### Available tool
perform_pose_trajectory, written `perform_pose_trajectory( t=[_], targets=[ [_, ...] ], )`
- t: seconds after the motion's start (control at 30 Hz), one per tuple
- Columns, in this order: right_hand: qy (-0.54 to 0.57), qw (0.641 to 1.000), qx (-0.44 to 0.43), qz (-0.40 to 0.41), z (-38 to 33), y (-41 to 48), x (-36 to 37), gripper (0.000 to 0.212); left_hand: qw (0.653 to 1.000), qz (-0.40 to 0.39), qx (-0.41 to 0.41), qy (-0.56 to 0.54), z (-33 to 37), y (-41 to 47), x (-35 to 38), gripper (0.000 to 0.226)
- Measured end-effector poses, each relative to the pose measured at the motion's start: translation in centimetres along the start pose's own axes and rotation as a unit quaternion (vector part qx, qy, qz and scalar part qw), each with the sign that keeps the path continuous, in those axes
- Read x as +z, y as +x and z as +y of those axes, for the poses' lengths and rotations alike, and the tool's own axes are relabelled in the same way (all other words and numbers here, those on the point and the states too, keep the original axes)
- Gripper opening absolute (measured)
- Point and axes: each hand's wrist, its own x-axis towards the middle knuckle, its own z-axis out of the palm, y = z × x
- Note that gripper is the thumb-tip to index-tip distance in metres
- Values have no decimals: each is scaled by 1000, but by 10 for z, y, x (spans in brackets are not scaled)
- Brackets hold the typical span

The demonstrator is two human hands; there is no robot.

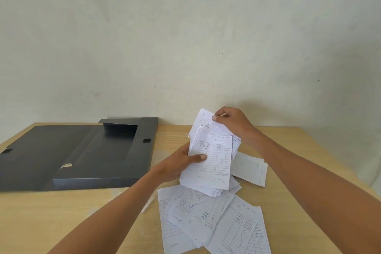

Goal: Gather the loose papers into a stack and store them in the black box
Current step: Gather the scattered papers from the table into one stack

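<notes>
A bundle of white lined receipt papers point(212, 163) is held upright above the wooden table. My left hand point(181, 163) grips its left edge, thumb across the front sheet. My right hand point(231, 120) pinches the top sheets at the upper edge. Several loose papers point(208, 218) lie overlapped on the table below the bundle, and one more sheet point(249, 169) lies to the right behind it. The black box point(107, 150) lies open and flat at the left of the table, its lid spread out toward the left; nothing is inside it.
The light wooden table point(61, 212) runs up against a plain pale wall point(185, 37). A small white strip point(148, 204) lies on the table left of the loose papers.
</notes>
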Motion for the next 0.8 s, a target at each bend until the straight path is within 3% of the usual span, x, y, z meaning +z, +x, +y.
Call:
perform_pose_trajectory(
  t=[0.1, 0.23, 0.3, 0.4, 0.5, 0.6, 0.73, 0.8],
  targets=[
    [101, 993, 10, 54, -4, 1, -4, 6, 1000, 9, -6, -12, 1, -2, 1, 45],
    [159, 934, -56, 315, -9, 1, -15, 6, 997, 61, -3, -44, -3, -1, -5, 46],
    [181, 914, -81, 355, -13, -1, -22, 8, 992, 118, 7, -51, -5, 0, -10, 48],
    [181, 928, -72, 319, -11, -6, -18, 9, 982, 173, 27, -74, -4, 3, -13, 46],
    [105, 967, 0, 233, 7, -16, 7, 9, 978, 183, 47, -90, 0, 6, -3, 45],
    [59, 972, 36, 224, 34, -30, 39, 11, 978, 166, 51, -113, 7, 5, 11, 49],
    [52, 981, 28, 184, 43, -45, 60, 17, 986, 146, 40, -67, 13, -2, 14, 39],
    [33, 990, 8, 140, 43, -49, 56, 27, 981, 189, 22, -35, 10, -3, 6, 39]
  ],
)
